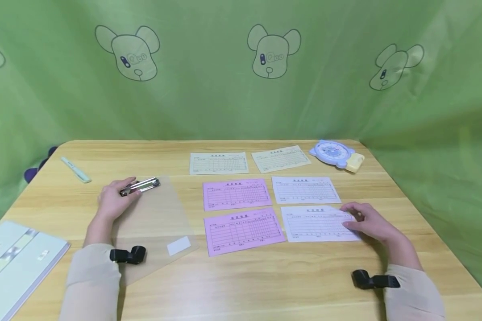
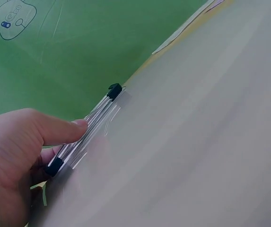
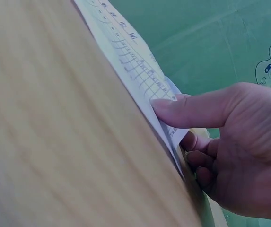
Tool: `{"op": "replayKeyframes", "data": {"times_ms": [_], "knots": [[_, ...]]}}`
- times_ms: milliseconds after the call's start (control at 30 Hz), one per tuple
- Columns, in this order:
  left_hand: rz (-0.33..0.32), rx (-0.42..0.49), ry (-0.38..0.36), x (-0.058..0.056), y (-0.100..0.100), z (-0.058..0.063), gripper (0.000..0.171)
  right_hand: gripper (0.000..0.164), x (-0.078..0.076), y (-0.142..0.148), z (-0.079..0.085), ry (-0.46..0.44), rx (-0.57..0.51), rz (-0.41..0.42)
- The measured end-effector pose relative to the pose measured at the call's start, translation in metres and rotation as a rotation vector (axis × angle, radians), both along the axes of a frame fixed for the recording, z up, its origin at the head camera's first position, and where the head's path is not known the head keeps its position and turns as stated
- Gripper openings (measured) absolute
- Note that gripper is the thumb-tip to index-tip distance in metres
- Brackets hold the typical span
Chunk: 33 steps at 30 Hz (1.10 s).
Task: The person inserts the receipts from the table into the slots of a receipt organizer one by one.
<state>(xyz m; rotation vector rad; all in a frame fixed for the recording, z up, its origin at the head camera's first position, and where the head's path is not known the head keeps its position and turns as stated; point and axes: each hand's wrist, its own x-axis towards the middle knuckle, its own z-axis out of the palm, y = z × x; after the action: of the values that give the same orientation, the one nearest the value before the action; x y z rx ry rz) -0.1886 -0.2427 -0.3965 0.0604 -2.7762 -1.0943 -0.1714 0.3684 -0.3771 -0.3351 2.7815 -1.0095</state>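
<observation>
My left hand [image 1: 115, 197] grips a see-through clipboard [image 1: 156, 218] at its metal clip [image 1: 144, 184], thumb on top. In the left wrist view the clip [image 2: 85, 132] shows black ends, and the board spreads out beyond it. On the right, my right hand [image 1: 371, 220] pinches the right edge of the nearer white printed form [image 1: 313, 225]. That corner of the form [image 3: 144, 78] is bent up between thumb and fingers in the right wrist view. A second white form [image 1: 305, 189] lies just behind it, and two pink forms [image 1: 237, 195] lie to their left.
Two pale yellowish forms [image 1: 218, 163] lie at the back of the table. A round blue clock-like item [image 1: 332, 152] and a small yellow block [image 1: 355, 162] sit back right. At left are a pale blue cutter [image 1: 76, 170] and a thick grey folder [image 1: 24, 263].
</observation>
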Motion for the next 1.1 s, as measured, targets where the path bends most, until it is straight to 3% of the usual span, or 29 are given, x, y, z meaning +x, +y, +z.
{"op": "replayKeyframes", "data": {"times_ms": [200, 433, 633, 867, 1100], "knots": [[-0.001, -0.023, 0.000, -0.001, 0.001, -0.001, 0.049, 0.033, 0.002, -0.002, 0.002, 0.018, 0.013, -0.002], [0.004, -0.029, -0.005, -0.001, 0.004, 0.000, 0.045, 0.047, 0.004, 0.001, 0.002, 0.013, 0.056, -0.048], [-0.018, -0.047, 0.024, 0.001, 0.004, -0.001, 0.040, 0.036, 0.005, 0.004, 0.002, 0.031, 0.000, -0.063], [-0.035, -0.055, 0.052, -0.001, 0.004, -0.004, 0.035, 0.028, 0.006, 0.011, 0.004, -0.043, -0.013, -0.078], [-0.049, -0.048, 0.049, -0.001, 0.004, -0.004, 0.038, 0.031, 0.009, 0.017, 0.009, -0.119, -0.120, -0.091]]}}
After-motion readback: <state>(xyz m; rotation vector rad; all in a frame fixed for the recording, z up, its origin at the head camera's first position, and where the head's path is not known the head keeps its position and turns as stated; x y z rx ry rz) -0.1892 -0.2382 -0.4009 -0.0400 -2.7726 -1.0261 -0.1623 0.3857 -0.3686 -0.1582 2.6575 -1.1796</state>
